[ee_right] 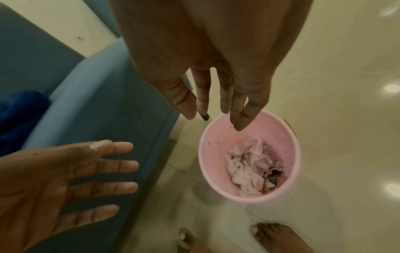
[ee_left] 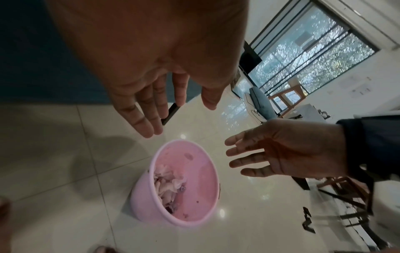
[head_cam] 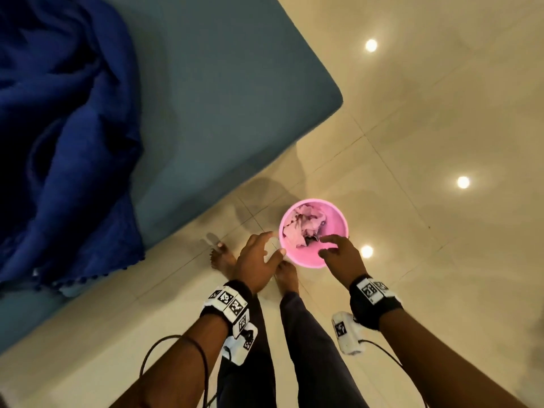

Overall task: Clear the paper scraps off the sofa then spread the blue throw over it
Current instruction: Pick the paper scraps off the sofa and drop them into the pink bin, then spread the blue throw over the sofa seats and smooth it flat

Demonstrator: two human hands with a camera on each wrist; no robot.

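A pink bin (head_cam: 329,254) stands on the tiled floor by the sofa's corner, with crumpled paper scraps (head_cam: 303,228) lying inside it. In the right wrist view the scraps (ee_right: 249,166) sit at the bottom of the bin (ee_right: 207,154). My left hand (head_cam: 259,257) hovers at the bin's left rim with straight, spread fingers and holds nothing. Over the near right rim, my right hand (head_cam: 338,248) is likewise open and empty. The teal sofa (head_cam: 220,98) fills the upper left, and the blue throw (head_cam: 59,136) lies bunched on its left part.
My two bare feet (head_cam: 285,275) stand on the glossy cream floor just before the bin. Ceiling lights reflect in the tiles to the right. In the left wrist view a window (ee_left: 314,56), chairs and furniture stand far across the room.
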